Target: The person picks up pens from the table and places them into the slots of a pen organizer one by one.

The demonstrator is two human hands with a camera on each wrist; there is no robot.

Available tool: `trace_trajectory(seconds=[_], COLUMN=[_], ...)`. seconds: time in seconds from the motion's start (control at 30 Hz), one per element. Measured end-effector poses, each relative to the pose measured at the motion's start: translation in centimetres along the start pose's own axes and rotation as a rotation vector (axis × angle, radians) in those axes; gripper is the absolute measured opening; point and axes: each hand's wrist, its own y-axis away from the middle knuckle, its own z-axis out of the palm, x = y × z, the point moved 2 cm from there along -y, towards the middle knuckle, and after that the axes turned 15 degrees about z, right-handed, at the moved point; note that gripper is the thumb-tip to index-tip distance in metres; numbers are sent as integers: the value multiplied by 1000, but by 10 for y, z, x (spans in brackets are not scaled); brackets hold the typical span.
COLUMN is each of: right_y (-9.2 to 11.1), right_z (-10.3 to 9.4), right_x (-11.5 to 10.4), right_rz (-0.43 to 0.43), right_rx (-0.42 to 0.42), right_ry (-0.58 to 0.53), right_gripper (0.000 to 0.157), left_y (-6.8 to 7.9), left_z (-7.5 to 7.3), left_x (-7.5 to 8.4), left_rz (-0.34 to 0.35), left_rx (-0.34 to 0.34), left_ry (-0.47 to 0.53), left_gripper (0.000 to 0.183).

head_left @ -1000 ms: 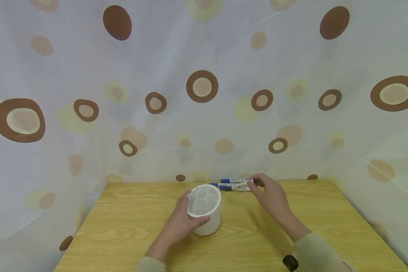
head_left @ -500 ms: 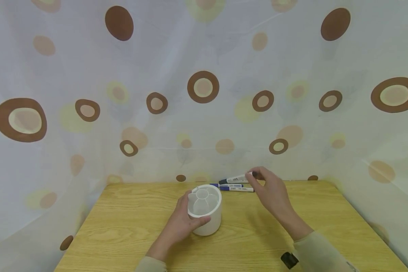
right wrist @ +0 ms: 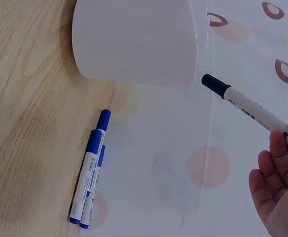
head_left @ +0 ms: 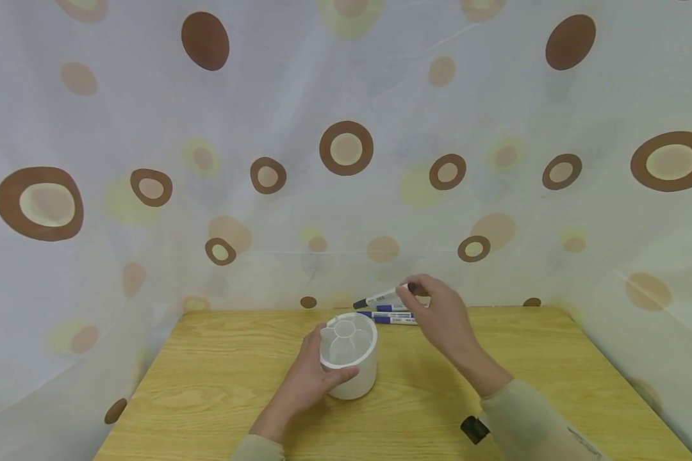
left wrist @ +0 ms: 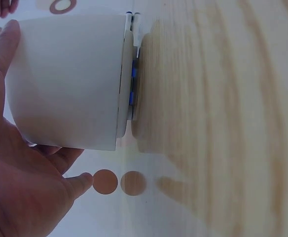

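A white round pen holder point(head_left: 360, 379) with inner compartments stands on the table near the middle. My left hand point(head_left: 307, 379) grips its left side, the thumb lying along the near wall below the rim. In the left wrist view the holder's smooth wall point(left wrist: 65, 84) fills the space beside my thumb. Behind and to the right of the holder, my right hand point(head_left: 443, 320) pinches a black-capped whiteboard marker point(head_left: 383, 296) by its rear end. That marker point(right wrist: 255, 111) slants in the air, cap toward the holder. Several blue-capped markers point(head_left: 400, 321) lie below it on the table.
The wood-grain table point(head_left: 219, 384) ends at a pale curtain point(head_left: 288, 218) with brown and yellow spots, which also closes off both sides. The blue-capped markers point(right wrist: 87, 185) lie together along the back edge. A small black object point(head_left: 474, 429) sits at my right sleeve.
My right hand has lifted the black-capped marker from among the others and moved it up and left toward the holder. My left hand and the holder have stayed in place.
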Motion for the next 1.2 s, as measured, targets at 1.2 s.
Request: trace_trajectory(seconds=[1.2], right_y=[-5], right_z=[33], right_x=[-16], right_rz=[-17], right_rx=[-107], right_ry=[103], right_gripper=[22], left_y=[2], left_z=[-2], left_x=[4], left_rz=[16], left_rx=[-11], left_ry=[44], left_gripper=[116])
